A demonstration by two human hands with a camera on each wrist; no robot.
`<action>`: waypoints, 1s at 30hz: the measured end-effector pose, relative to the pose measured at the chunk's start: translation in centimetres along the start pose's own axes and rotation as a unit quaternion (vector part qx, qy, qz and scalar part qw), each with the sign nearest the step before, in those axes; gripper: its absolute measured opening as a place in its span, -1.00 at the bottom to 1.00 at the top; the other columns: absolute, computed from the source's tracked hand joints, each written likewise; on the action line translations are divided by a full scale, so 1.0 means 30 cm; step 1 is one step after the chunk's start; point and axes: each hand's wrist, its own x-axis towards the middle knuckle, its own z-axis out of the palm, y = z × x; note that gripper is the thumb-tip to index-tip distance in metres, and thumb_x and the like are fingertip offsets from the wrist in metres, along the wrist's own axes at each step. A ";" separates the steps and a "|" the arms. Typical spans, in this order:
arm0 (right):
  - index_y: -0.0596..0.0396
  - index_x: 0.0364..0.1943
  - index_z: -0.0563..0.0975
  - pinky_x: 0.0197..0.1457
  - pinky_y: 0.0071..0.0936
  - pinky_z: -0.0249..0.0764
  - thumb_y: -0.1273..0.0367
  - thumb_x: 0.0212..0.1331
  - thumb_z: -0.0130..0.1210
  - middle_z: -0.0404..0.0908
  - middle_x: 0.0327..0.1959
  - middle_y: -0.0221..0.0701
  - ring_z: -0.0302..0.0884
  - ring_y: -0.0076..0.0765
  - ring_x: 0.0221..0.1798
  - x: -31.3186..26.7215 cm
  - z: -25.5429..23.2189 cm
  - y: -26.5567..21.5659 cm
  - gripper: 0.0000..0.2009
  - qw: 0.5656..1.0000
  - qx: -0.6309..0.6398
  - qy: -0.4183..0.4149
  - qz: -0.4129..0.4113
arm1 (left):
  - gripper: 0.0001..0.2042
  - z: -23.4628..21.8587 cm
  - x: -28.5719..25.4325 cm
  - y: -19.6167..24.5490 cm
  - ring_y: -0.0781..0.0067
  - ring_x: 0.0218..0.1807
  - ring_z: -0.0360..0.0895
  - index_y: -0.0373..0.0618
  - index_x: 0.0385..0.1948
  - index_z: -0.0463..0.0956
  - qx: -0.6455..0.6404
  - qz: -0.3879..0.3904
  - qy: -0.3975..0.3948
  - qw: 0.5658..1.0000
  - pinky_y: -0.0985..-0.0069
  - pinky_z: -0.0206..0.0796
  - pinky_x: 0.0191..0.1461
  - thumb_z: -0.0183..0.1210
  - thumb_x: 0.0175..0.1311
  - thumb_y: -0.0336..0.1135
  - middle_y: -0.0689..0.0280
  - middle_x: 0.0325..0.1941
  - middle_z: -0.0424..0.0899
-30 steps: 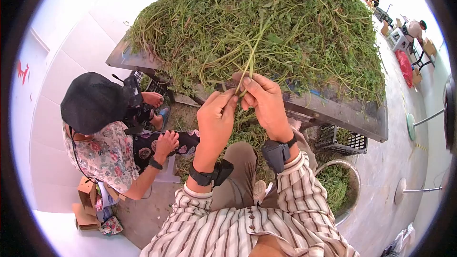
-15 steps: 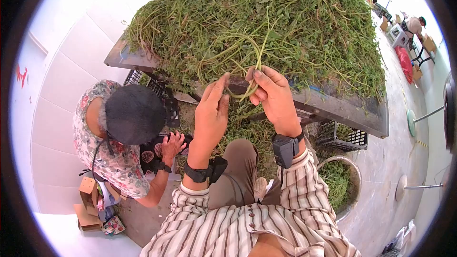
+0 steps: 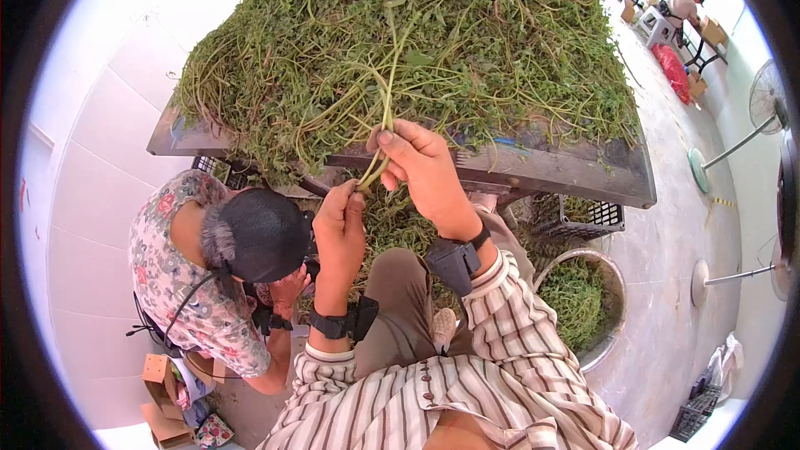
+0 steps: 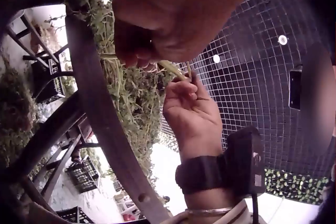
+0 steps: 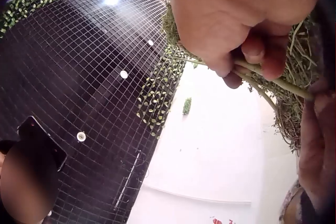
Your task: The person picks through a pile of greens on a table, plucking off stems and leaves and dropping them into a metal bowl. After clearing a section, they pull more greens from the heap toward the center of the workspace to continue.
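A few long green stems (image 3: 388, 93) run between my two hands in front of a big heap of leafy greens (image 3: 283, 58). Higher up, my right hand (image 3: 423, 171) pinches the stems between thumb and fingers. Below and to its left, my left hand (image 3: 340, 221) pinches their lower ends. In the right wrist view the stems (image 5: 287, 85) pass from the right hand's curled fingers to the left fingertips. The left wrist view shows the right hand (image 4: 193, 111) beyond the left, which partly covers the stems.
The heap covers a table with a dark front edge (image 3: 567, 179). Beneath it stands a black crate (image 3: 587, 221), with a round tub (image 3: 618, 300) of greens at right. Another person (image 3: 196, 258) bends forward close on my left. Stand fans (image 3: 765, 108) stand far right.
My left hand, apart from the stems half a second ago, now pinches their lower ends. The right hand has kept its grip. The person at left has bent lower, and the head view has shifted.
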 end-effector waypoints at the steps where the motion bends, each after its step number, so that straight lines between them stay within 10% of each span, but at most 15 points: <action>1: 0.20 -0.34 0.51 -0.58 -0.72 0.23 0.32 0.26 -0.03 0.27 -0.64 -0.64 0.12 -0.78 -0.63 -0.001 0.003 0.006 -0.80 1.000 -0.004 0.000 -0.003 | -0.84 0.002 0.000 0.001 0.54 -0.55 0.34 -0.31 -0.18 0.44 -0.032 -0.057 0.005 0.998 0.62 0.19 -0.48 -0.01 0.28 -0.45 0.29 -0.48 0.44; 14: 0.30 -0.42 0.43 -0.58 -0.69 0.26 0.44 0.21 -0.05 0.27 -0.47 -0.47 0.35 -0.69 -0.62 -0.069 0.061 -0.060 -0.84 0.977 -0.184 -0.017 -0.105 | -0.85 -0.008 0.076 -0.024 0.74 -0.70 0.18 -0.22 -0.29 0.49 -0.469 -0.279 0.115 0.830 0.72 0.03 -0.70 -0.02 0.31 -0.35 0.44 -0.56 0.42; 21: 0.23 -0.22 0.47 -0.55 -0.68 0.35 0.44 0.24 -0.07 0.46 -0.44 -0.49 0.41 -0.66 -0.60 -0.395 -0.017 -0.265 -0.86 0.945 -0.109 0.223 -0.211 | -0.78 -0.105 -0.021 0.105 0.74 -0.67 0.27 -0.29 -0.15 0.52 -0.248 -0.205 0.035 0.946 0.72 0.18 -0.59 0.05 0.26 -0.38 0.39 -0.50 0.50; 25: 0.22 -0.24 0.46 -0.52 -0.65 0.33 0.36 0.27 -0.11 0.51 -0.43 -0.43 0.37 -0.63 -0.59 -0.721 -0.196 -0.358 -0.80 0.855 -0.131 0.457 -0.206 | -0.75 -0.174 -0.062 0.118 0.71 -0.63 0.34 -0.34 -0.10 0.50 -0.145 -0.165 0.005 0.976 0.72 0.21 -0.56 0.01 0.27 -0.40 0.33 -0.45 0.57; 30: 0.20 -0.29 0.46 -0.60 -0.63 0.27 0.37 0.22 -0.05 0.34 -0.60 -0.52 0.24 -0.63 -0.66 -1.202 -0.483 -0.185 -0.84 0.793 -0.055 0.606 -0.033 | -0.67 -0.189 -0.097 0.121 0.61 -0.45 0.47 -0.30 0.06 0.37 -0.011 -0.172 -0.046 0.984 0.64 0.36 -0.44 -0.01 0.28 -0.40 0.23 -0.11 0.53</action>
